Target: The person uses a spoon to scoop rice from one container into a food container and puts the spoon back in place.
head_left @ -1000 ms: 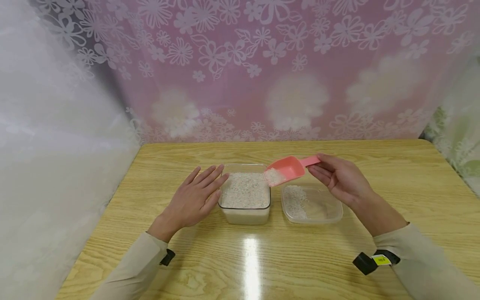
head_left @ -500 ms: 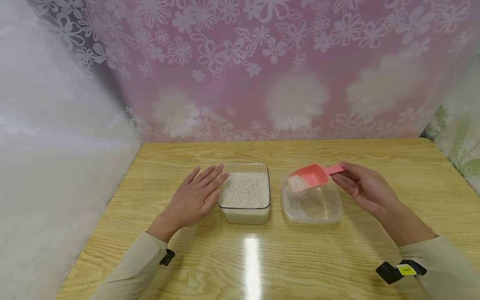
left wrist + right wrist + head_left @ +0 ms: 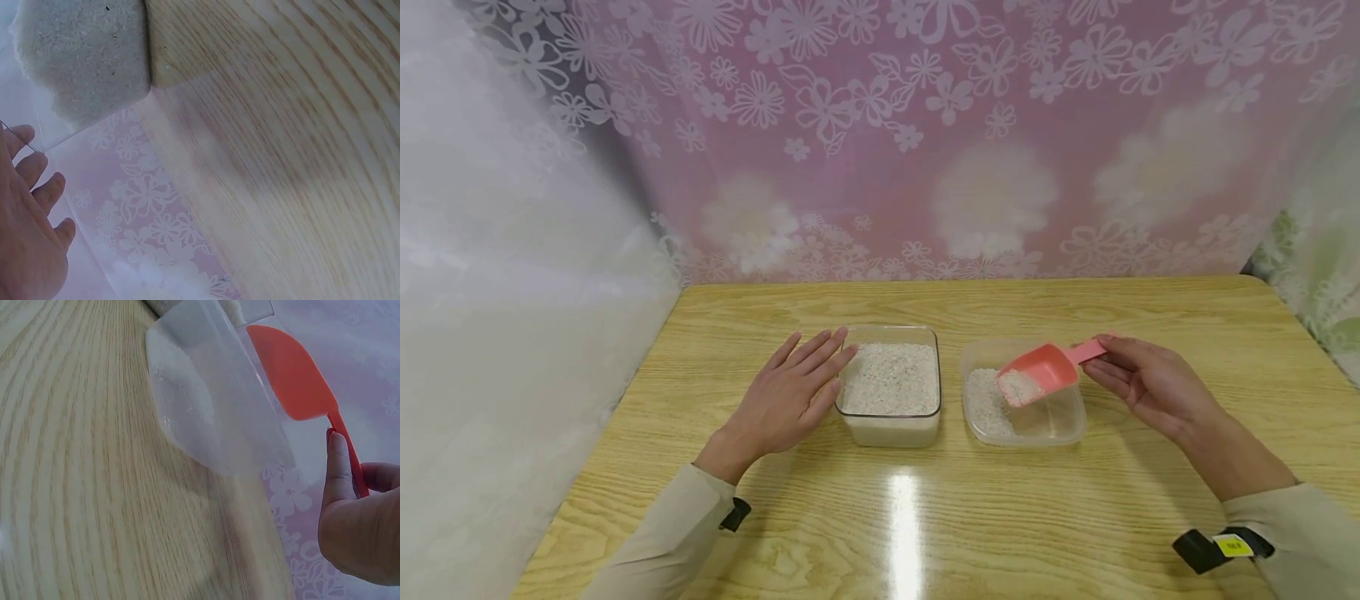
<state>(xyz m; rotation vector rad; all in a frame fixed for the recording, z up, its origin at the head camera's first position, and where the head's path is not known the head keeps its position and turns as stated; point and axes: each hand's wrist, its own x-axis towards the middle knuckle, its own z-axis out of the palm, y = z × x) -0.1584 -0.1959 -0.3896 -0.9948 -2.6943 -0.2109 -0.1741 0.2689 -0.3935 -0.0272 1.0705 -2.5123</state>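
My right hand pinches the handle of a pink scoop, which carries a small heap of rice at its front lip. The scoop is over a shallow clear plastic container, whose left part holds some rice. In the right wrist view the scoop shows from below, above the container's rim. My left hand lies with straight fingers against the left rim of a glass container nearly full of rice. The left wrist view shows those fingertips at the glass wall.
Both containers stand side by side on a wood-grain table, with a narrow gap between them. A pink floral curtain hangs behind the table's far edge, and a whitish sheet hangs at the left.
My right hand has carried the scoop of rice rightward and slightly nearer, from the glass container's right rim to over the plastic container. My left hand has stayed in place.
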